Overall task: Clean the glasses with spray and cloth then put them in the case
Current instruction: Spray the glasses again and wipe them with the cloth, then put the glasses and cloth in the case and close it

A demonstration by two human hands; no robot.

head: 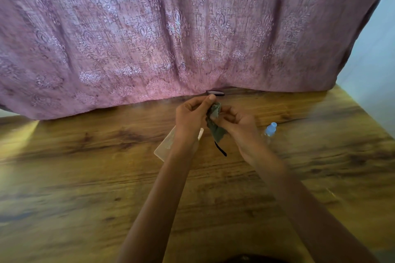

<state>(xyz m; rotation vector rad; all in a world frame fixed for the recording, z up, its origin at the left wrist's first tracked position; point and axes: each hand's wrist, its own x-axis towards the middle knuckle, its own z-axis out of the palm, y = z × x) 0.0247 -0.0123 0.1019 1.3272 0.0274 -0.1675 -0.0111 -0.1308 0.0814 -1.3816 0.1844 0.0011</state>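
Both bare — left forearm (168, 177), right forearm (284, 181).

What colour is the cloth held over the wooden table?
The cloth is a dull grey-green, best seen in the head view.

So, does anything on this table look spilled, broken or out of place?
Nothing looks spilled or broken. The left hand holds the glasses and the right hand holds the cloth on them. The only oddity is a small dark object half tucked under the curtain hem at the back of the table, too blurred to identify.
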